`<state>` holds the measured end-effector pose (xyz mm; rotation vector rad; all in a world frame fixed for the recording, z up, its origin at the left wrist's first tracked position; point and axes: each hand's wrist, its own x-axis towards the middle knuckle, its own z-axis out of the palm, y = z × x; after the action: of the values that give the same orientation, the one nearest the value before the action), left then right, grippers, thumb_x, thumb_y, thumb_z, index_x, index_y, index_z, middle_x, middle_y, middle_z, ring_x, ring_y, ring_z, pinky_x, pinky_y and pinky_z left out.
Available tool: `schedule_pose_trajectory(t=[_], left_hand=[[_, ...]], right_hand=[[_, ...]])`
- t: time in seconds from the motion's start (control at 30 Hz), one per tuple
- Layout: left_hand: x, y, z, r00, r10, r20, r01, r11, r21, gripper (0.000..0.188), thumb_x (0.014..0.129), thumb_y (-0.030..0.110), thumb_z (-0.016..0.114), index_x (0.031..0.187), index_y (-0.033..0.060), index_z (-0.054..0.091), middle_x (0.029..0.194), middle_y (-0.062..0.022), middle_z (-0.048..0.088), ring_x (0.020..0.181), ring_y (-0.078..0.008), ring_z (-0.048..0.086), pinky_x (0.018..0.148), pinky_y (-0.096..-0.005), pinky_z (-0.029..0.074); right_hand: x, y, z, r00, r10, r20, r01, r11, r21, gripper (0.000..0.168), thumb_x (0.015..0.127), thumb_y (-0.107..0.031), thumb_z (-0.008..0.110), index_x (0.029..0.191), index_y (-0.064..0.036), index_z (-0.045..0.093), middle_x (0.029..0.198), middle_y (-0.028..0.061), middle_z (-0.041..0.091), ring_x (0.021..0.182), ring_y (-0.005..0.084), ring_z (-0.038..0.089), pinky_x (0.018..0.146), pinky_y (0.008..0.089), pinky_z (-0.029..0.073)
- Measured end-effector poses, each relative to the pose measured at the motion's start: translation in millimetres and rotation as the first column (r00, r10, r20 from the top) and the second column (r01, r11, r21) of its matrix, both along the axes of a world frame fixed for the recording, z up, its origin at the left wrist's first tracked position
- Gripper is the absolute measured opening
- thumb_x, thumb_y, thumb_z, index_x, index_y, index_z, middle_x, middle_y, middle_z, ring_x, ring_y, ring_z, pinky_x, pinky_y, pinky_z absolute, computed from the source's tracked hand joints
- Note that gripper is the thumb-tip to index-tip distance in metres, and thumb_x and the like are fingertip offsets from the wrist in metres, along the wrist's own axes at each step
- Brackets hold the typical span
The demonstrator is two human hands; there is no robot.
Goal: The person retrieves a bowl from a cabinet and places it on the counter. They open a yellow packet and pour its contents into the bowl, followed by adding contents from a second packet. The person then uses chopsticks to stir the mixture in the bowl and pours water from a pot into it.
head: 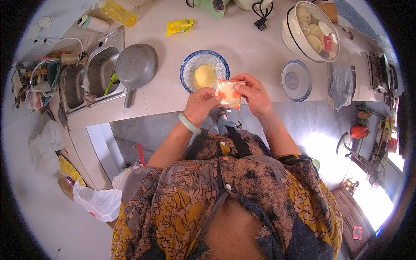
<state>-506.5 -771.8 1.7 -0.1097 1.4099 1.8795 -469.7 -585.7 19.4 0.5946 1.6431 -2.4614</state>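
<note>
Between my two hands is a small clear plastic packet with orange-red print (pixel 230 94), pale inside, held above the counter's front edge. My left hand (pixel 202 103), below a pale bangle, pinches its left side. My right hand (pixel 253 92) grips the upper right part between thumb and fingers. Just beyond the packet stands a blue-rimmed patterned bowl (pixel 187 61) with a mound of yellow powder or fine grain (pixel 204 76) in it. Farther back on the counter lies a yellow printed packet (pixel 179 27). Whether the held packet is torn at its top cannot be told.
Left of the bowl, a grey frying pan (pixel 136 65) rests by the steel double sink (pixel 103 70). To the right are a second blue-rimmed glass bowl (pixel 296 80) and a lidded oval container (pixel 310 32) with round pale items. A black cable (pixel 261 19) and bottles (pixel 118 13) stand farther back.
</note>
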Motion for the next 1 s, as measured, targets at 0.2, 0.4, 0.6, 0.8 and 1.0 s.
schedule_pose_trajectory(t=[0.2,0.4,0.6,0.8,1.0], left_hand=[[-1.3,1.6,-1.1,0.999,-0.01,-0.046,0.009,1.0,-0.019,0.005,0.082,0.002,0.06,0.087,0.0022,0.058,0.088,-0.0051,0.062,0.077,-0.0109,0.059,0.071,-0.0265,0.051],[-10.0,5.4,8.6,0.984,-0.171,-0.057,0.171,0.985,-0.006,0.016,0.082,0.007,0.062,0.096,0.0011,0.059,0.093,-0.0042,0.062,0.085,-0.0102,0.057,0.079,-0.0257,0.047],[-26.5,10.9,12.4,0.962,-0.19,-0.195,0.173,0.98,-0.097,0.019,0.082,0.009,0.063,0.099,0.0005,0.062,0.094,-0.004,0.062,0.087,-0.0095,0.057,0.077,-0.0237,0.046],[-24.3,20.6,17.0,1.0,0.01,0.002,-0.01,0.994,-0.109,0.011,0.082,0.005,0.061,0.092,0.0007,0.062,0.088,-0.0037,0.062,0.077,-0.0085,0.057,0.07,-0.0225,0.047],[-20.5,26.6,4.3,0.996,0.045,0.082,-0.044,0.999,-0.01,0.014,0.086,0.013,0.057,0.093,0.0017,0.061,0.085,-0.0019,0.061,0.075,-0.0087,0.056,0.068,-0.0237,0.048]], right_hand=[[-5.1,1.3,0.7,0.991,0.13,0.036,-0.131,0.991,0.015,0.018,0.081,-0.015,0.064,0.092,0.0,0.063,0.08,0.0025,0.061,0.072,0.0076,0.053,0.066,0.0218,0.043],[-3.7,-1.3,-5.6,0.998,0.032,0.052,-0.032,0.999,0.014,0.013,0.081,-0.015,0.065,0.083,-0.001,0.063,0.073,0.0004,0.06,0.065,0.0058,0.052,0.057,0.0205,0.042],[-2.1,1.0,-3.1,0.987,0.112,0.116,-0.12,0.991,0.06,0.014,0.079,-0.015,0.066,0.08,-0.002,0.062,0.073,0.0004,0.06,0.063,0.0058,0.052,0.055,0.0214,0.042],[0.5,0.6,-7.9,0.999,0.039,0.023,-0.04,0.997,0.059,0.014,0.081,-0.013,0.064,0.087,-0.001,0.061,0.079,0.0018,0.06,0.069,0.007,0.053,0.063,0.0215,0.043],[2.5,-2.1,-15.1,0.999,-0.046,0.017,0.046,0.998,-0.033,0.011,0.085,-0.011,0.06,0.087,0.0,0.06,0.079,0.0021,0.06,0.071,0.0089,0.054,0.069,0.0231,0.044]])
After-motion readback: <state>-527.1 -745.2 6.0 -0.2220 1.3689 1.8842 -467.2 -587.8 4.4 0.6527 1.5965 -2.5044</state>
